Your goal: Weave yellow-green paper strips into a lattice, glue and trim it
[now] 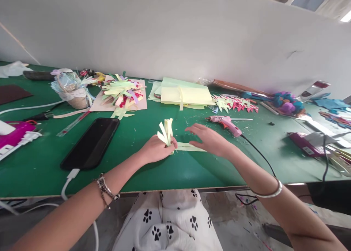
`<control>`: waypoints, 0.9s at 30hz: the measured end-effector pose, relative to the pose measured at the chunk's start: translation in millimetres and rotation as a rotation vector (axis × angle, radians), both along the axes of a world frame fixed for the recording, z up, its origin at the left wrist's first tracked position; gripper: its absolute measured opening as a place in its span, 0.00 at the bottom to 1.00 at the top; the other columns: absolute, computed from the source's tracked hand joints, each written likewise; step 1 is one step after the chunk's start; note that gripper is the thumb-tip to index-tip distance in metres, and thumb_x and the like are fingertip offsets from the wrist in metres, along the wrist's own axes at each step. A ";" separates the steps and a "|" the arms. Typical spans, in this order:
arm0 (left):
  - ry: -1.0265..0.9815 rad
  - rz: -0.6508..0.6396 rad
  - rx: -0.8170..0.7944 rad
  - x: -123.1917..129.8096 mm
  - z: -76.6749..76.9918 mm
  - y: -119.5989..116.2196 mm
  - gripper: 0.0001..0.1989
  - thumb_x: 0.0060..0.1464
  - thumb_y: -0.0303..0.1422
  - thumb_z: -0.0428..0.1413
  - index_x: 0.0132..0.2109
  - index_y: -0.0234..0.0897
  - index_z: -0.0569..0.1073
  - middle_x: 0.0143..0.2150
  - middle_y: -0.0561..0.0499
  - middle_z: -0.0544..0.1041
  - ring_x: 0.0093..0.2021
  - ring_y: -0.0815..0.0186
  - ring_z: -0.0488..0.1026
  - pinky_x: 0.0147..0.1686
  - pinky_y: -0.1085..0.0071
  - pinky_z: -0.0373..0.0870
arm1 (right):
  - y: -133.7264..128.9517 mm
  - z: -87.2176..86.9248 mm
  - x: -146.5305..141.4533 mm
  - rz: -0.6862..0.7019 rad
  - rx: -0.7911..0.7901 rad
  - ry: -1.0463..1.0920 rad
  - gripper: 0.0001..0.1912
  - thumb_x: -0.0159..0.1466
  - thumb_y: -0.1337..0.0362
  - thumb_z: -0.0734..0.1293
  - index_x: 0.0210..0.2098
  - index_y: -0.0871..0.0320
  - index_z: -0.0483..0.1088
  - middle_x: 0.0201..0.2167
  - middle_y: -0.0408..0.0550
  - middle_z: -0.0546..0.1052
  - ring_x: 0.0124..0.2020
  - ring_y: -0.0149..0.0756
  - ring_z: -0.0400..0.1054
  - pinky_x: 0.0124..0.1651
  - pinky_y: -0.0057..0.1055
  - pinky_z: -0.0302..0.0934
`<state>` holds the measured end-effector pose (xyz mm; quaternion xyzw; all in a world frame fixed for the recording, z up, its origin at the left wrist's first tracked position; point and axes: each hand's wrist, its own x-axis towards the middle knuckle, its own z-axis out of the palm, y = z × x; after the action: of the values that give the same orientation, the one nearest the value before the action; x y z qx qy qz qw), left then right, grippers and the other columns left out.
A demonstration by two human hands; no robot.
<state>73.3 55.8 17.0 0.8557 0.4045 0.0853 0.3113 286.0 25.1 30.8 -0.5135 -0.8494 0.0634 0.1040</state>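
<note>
Pale yellow paper strips (168, 131) stand up from the fingers of my left hand (157, 148), which is closed round their lower part. Two flat pale strips (189, 147) run along the green table (153, 176) from my left hand toward the right. My right hand (210, 139) hovers above the right part of those flat strips, its fingers apart and nothing between them. Behind my right hand lies a pink glue gun (226, 125) with a black cord. The ends of the strips inside my left hand are hidden.
A black phone (91, 143) with a white cable lies left of my left hand. Farther back are a small basket (77, 97), a heap of paper strips (123, 92) and yellow paper sheets (192, 96). A magenta power strip (305, 144) is at the right.
</note>
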 end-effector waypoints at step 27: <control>-0.024 0.001 0.009 -0.1 -0.7 -0.8 0.08 0.48 0.31 0.46 0.32 0.41 0.70 0.33 0.56 0.73 0.35 0.64 0.69 0.34 0.71 0.62 | -10.7 -17.3 -27.4 -0.056 -0.145 0.086 0.17 0.60 0.74 0.58 0.47 0.58 0.65 0.37 0.48 0.71 0.31 0.31 0.65 0.35 0.29 0.55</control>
<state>73.3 55.0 16.3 0.8558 0.4007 0.0975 0.3124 258.6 14.4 13.5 -0.5400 -0.8227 0.1439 0.1045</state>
